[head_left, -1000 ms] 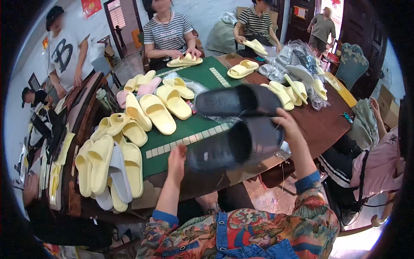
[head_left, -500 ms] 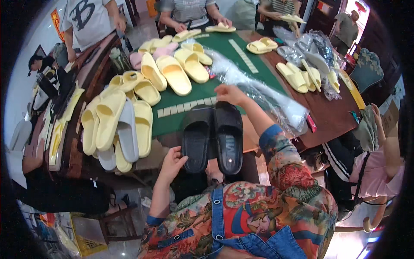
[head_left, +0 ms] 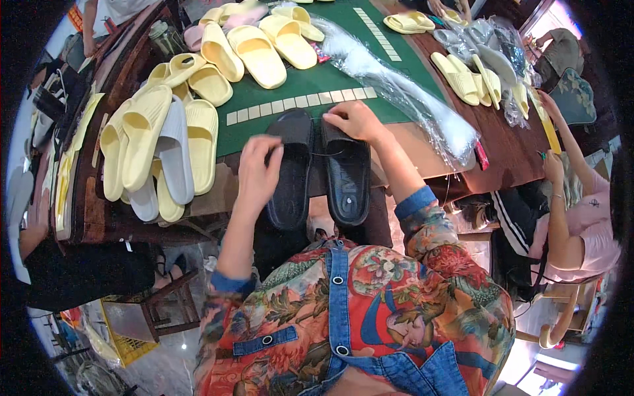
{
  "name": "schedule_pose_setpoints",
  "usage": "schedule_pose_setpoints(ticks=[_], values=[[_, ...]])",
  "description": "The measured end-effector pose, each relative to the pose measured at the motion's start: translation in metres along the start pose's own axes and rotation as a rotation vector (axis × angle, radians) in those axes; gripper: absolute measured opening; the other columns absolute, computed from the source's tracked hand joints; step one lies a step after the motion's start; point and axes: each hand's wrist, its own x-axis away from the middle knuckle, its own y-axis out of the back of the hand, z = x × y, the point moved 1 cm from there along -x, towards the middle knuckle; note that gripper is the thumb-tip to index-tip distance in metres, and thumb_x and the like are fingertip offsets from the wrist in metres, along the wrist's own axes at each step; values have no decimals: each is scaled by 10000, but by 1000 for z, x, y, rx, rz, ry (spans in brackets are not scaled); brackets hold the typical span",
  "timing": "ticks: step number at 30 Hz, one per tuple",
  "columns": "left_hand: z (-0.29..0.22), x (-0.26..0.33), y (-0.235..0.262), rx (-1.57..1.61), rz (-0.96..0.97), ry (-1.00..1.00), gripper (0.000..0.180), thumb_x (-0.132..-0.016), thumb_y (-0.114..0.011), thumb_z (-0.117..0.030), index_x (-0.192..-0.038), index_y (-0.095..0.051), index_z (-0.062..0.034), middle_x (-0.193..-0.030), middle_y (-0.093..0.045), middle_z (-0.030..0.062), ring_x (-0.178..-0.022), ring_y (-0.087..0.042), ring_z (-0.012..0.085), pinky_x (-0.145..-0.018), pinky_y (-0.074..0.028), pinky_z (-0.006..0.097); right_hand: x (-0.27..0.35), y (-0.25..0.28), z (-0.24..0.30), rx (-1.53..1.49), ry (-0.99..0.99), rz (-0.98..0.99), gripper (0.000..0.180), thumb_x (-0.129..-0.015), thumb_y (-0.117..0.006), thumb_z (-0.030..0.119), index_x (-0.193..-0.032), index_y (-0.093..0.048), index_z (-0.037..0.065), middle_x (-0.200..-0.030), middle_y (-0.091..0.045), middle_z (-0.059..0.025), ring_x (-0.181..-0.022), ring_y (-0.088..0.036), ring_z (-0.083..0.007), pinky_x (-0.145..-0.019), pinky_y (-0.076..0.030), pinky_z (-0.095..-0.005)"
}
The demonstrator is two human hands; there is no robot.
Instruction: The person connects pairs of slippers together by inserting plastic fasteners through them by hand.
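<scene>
A pair of black slide slippers lies side by side at the table's near edge, toes pointing away from me. My right hand [head_left: 357, 121] is on the strap of the right black slipper [head_left: 349, 188], fingers bent and closed at its inner edge. Beside the left black slipper [head_left: 288, 191], my left hand [head_left: 259, 169] has its fingers bent but apart, slightly blurred, with nothing visible in them. A thin thread or tie [head_left: 327, 154] seems to span the gap between the two slippers.
Pale yellow slippers [head_left: 259, 58] and a few grey ones [head_left: 174, 148] crowd the green mat [head_left: 254, 142] and its left edge. Clear plastic wrapping [head_left: 396, 89] stretches across to the right. More wrapped slippers [head_left: 489, 76] lie beyond. A person in pink [head_left: 584, 228] sits at right.
My left hand has come up beside the left slipper, its fingers now bent. My right hand has shifted from the right slipper's toe onto its strap. The view has tilted downward.
</scene>
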Motion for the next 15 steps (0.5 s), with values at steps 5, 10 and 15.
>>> schedule_pose_setpoints(ticks=[5,10,15], values=[[30,-89,-53,-414,382,119,281,-875,-506,-260,-981,-637,-35,-965,-641,181,-912,-599,371,-806,-475,429,-16,-11,-9,95,-144,140,402,-791,-572,434,-929,-700,79,-952,-673,-145,-936,-625,-307,-844,-480,-394],[51,-106,-87,-551,648,470,498,-831,-432,-414,-1069,-638,-28,-1103,-620,201,-1053,-584,345,-904,-428,472,-44,-21,-17,188,-231,341,390,-740,-585,398,-962,-693,97,-956,-671,-162,-909,-636,-314,-818,-493,-390],[72,-104,-93,-464,738,454,501,-813,-413,-417,-1083,-642,-63,-1175,-592,182,-1108,-553,334,-970,-330,545,-51,-39,-23,-44,-12,310,305,-744,-608,301,-930,-683,71,-894,-671,-157,-818,-645,-290,-734,-496,-376]])
